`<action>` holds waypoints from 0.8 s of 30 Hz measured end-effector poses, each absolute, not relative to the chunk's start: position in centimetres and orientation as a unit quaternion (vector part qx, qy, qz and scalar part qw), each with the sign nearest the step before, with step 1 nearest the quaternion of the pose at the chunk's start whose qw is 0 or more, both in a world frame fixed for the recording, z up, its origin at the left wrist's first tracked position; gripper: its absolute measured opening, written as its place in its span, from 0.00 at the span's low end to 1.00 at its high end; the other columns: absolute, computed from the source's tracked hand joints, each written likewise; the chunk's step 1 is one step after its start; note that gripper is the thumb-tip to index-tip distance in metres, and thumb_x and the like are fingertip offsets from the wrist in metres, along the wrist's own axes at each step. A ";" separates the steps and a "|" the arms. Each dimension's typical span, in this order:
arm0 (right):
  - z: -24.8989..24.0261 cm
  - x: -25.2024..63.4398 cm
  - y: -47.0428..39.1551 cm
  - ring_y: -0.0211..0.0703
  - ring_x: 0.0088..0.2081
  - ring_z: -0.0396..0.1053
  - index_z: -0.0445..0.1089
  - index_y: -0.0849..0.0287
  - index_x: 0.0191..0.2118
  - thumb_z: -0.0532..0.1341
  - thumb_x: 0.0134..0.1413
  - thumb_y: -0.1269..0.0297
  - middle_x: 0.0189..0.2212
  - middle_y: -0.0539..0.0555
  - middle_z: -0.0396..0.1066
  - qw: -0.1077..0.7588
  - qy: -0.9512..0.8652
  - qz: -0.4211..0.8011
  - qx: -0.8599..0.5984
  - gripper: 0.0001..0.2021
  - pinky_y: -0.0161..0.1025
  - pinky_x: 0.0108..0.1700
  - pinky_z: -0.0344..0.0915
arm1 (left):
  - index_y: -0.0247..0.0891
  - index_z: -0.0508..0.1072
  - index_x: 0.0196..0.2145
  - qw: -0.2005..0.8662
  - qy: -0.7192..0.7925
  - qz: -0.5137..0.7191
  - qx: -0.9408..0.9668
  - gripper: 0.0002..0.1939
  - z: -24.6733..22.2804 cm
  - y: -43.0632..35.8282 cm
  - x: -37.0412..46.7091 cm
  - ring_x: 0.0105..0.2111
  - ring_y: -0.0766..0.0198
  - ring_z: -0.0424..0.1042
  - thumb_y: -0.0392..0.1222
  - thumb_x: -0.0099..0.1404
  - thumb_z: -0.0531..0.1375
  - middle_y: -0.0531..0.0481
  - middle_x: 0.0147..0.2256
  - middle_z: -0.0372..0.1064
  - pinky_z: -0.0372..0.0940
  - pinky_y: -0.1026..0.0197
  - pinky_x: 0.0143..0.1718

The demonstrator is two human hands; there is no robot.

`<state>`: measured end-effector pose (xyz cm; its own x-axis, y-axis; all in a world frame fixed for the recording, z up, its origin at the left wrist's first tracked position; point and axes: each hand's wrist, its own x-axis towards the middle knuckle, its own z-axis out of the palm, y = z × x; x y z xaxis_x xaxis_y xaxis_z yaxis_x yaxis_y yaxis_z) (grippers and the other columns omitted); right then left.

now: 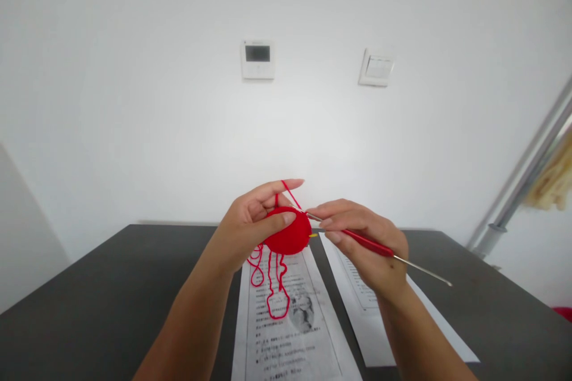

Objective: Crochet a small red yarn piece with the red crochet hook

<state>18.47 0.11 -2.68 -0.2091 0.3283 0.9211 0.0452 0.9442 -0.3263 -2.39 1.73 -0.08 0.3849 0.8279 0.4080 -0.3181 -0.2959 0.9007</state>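
Note:
My left hand (257, 220) pinches a round red crocheted piece (290, 237) between thumb and fingers, its index finger stretched out with red yarn (291, 193) running over it. My right hand (361, 235) holds a crochet hook (369, 243) with a red handle and metal ends. The hook's left tip is at the upper edge of the red piece; its other end points down to the right. A small yellow marker (313, 235) sticks out at the piece's right edge. Loose loops of red yarn (278, 315) hang below it.
Two printed sheets, one in the middle (286, 357) and one to the right (375, 351), lie on the dark table (116, 297). Behind stands a white wall with a thermostat (258, 61) and a switch (378, 68). A grey pole (513, 196) is at the right.

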 end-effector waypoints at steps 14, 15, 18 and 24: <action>-2.9 18.9 0.7 0.47 0.45 0.82 0.81 0.51 0.42 0.66 0.65 0.69 0.44 0.53 0.85 0.622 -0.736 0.240 -0.117 0.07 0.45 0.45 0.80 | 0.36 0.78 0.48 0.511 0.239 0.528 0.635 0.22 0.8 1.1 -2.1 0.28 0.69 0.70 0.33 0.54 0.70 0.55 0.29 0.72 0.64 0.66 0.30; -2.9 19.0 0.8 0.47 0.45 0.83 0.81 0.51 0.42 0.67 0.65 0.69 0.44 0.54 0.85 0.620 -0.734 0.253 -0.115 0.06 0.45 0.45 0.80 | 0.36 0.78 0.48 0.506 0.243 0.524 0.640 0.22 0.8 1.1 -2.1 0.27 0.68 0.69 0.32 0.54 0.70 0.55 0.28 0.72 0.64 0.66 0.29; -3.0 19.5 0.8 0.47 0.45 0.83 0.80 0.51 0.43 0.67 0.65 0.68 0.44 0.54 0.85 0.612 -0.731 0.282 -0.107 0.05 0.44 0.43 0.80 | 0.35 0.77 0.48 0.496 0.251 0.515 0.652 0.22 0.8 1.0 -2.1 0.27 0.68 0.69 0.32 0.54 0.69 0.56 0.28 0.71 0.64 0.66 0.29; -2.4 20.3 0.5 0.47 0.46 0.82 0.80 0.53 0.43 0.64 0.67 0.68 0.45 0.55 0.84 0.571 -0.771 0.258 -0.114 0.07 0.44 0.47 0.79 | 0.35 0.76 0.48 0.468 0.269 0.509 0.670 0.20 0.8 0.7 -1.9 0.28 0.69 0.69 0.32 0.56 0.67 0.56 0.29 0.70 0.64 0.67 0.29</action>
